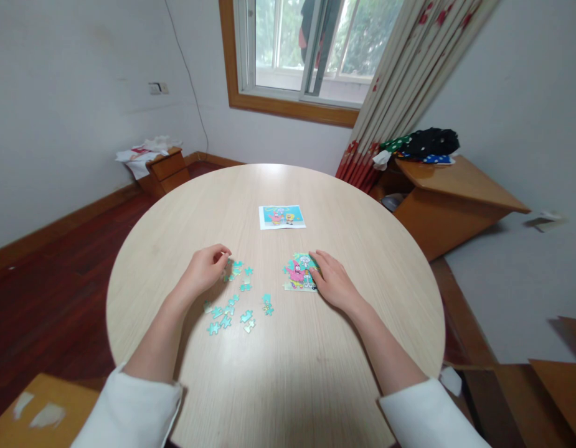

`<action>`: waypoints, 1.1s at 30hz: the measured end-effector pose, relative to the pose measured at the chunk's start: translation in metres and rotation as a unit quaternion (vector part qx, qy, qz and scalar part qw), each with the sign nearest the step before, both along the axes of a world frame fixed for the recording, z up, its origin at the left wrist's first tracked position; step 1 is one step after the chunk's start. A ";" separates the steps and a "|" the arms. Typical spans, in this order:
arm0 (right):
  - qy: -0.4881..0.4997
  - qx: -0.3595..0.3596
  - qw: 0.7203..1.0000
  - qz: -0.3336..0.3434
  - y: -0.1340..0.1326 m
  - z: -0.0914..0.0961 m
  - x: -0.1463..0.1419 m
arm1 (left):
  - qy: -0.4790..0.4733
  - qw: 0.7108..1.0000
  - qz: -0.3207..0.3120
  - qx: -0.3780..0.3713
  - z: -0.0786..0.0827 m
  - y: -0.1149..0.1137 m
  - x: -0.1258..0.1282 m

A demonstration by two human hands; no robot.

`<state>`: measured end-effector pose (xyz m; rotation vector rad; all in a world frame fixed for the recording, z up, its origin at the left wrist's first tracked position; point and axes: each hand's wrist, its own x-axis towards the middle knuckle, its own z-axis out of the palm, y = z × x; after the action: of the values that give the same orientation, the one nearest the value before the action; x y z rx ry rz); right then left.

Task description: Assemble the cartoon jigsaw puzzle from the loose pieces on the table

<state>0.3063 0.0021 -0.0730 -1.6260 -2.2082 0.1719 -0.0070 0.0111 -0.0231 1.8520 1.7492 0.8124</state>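
Observation:
A partly built cartoon jigsaw [297, 274] lies on the round pale wooden table [278, 373]. My right hand [332, 281] rests flat on its right side, fingers stretched over the pieces. Several loose turquoise pieces [234, 305] lie scattered to the left. My left hand [206, 269] is curled above them, fingertips pinched together at a piece near the top of the scatter; what it holds is too small to name. A printed reference picture [282, 216] lies farther back on the table.
A low wooden cabinet [449, 199] with dark clothes on top stands at the right. A small drawer unit [166, 169] with papers sits by the left wall. Window and curtain are behind. A cardboard box [30, 414] is at the lower left.

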 end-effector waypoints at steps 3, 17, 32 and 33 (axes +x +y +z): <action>-0.002 -0.006 1.000 -0.001 0.000 0.001 -0.001 | 0.001 1.000 0.001 -0.002 0.000 0.000 0.001; -0.004 0.000 1.000 -0.001 0.001 -0.001 0.000 | -0.237 0.953 0.171 0.083 0.001 0.010 -0.023; 0.111 0.025 0.994 0.002 0.002 0.002 0.000 | -0.605 0.752 0.262 0.000 0.012 0.009 -0.066; 0.119 0.029 0.993 0.000 0.002 0.002 0.000 | -0.608 0.750 0.260 -0.004 0.012 0.009 -0.067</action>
<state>0.3064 0.0044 -0.0708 -1.4921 -2.0141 0.2826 -0.0739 0.0198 -0.0116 0.3875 1.2463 1.6760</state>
